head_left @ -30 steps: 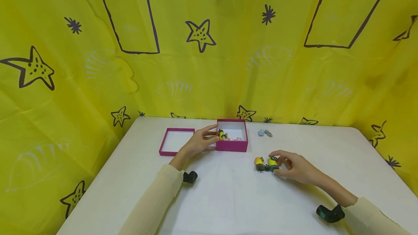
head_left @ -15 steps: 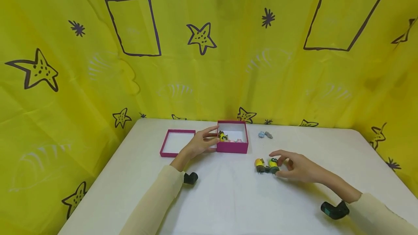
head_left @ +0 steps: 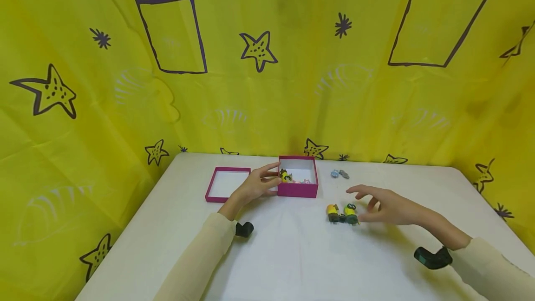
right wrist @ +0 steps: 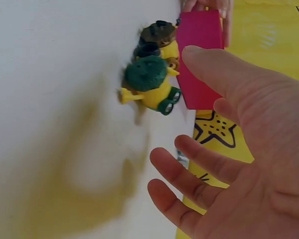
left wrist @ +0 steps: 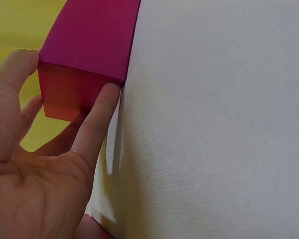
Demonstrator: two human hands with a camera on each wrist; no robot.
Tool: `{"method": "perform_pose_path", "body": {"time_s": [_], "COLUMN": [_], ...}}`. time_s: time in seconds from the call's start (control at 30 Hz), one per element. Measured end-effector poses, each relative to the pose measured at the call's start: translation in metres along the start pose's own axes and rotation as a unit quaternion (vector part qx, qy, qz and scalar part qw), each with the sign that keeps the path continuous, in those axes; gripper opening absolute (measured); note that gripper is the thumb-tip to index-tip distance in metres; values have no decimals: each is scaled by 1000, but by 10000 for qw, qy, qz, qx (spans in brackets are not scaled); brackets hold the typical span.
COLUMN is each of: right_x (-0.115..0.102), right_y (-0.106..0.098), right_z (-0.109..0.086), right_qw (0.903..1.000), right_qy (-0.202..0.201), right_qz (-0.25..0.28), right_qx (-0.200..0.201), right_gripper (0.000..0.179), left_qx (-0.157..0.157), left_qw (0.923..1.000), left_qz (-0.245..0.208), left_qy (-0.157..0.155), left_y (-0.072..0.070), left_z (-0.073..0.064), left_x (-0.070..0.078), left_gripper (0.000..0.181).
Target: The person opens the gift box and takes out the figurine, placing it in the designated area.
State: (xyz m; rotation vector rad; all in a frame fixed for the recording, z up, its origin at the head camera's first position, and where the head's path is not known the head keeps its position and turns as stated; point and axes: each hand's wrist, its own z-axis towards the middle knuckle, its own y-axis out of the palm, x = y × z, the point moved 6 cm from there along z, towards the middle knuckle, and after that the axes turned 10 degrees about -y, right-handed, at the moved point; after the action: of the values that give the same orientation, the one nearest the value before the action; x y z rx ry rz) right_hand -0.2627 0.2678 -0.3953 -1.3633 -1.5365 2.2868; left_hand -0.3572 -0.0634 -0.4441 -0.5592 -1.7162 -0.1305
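Observation:
My left hand (head_left: 253, 184) rests against the left wall of a magenta box (head_left: 297, 190), its fingertips touching the edges. In the left wrist view, extended fingers lie against the box corner (left wrist: 84, 40). Inside the box are a yellow figure (head_left: 285, 175) and small pink pieces (head_left: 303, 181). My right hand (head_left: 388, 206) is spread and holds nothing, just right of a yellow and green toy figure (head_left: 350, 212). Left of that figure stands a similar one with an orange top (head_left: 332, 212). Between their bases is a small dark piece (head_left: 342, 218).
The magenta-rimmed lid (head_left: 211, 185) lies left of the box with its white inside up. Behind the figures, a light blue piece (head_left: 335, 173) and a grey one (head_left: 344, 174) lie on the white table (head_left: 284, 254). A yellow patterned curtain (head_left: 292, 96) hangs behind.
My right hand has opened, rising and drawing away to the right from the green figure, which stays standing on the table. The left hand has stayed against the box.

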Motion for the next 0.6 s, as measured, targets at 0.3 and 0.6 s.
{"method": "perform_pose_path", "body": {"time_s": [0.3, 0.6], "right_x": [-5, -11], "right_y": [-13, -16], "right_z": [6, 15], "right_qw": [9991, 9991], "right_qy": [-164, -126], "right_qz": [-375, -366], "right_qx": [129, 149], "right_gripper": [66, 67], "left_qx": [8, 58], "left_qw": [10000, 9999], "left_qz": [43, 97], "left_qy": [79, 63], "left_y": [0, 0], "left_z": [2, 0], "left_x": [0, 1], "left_gripper": [63, 62]}}
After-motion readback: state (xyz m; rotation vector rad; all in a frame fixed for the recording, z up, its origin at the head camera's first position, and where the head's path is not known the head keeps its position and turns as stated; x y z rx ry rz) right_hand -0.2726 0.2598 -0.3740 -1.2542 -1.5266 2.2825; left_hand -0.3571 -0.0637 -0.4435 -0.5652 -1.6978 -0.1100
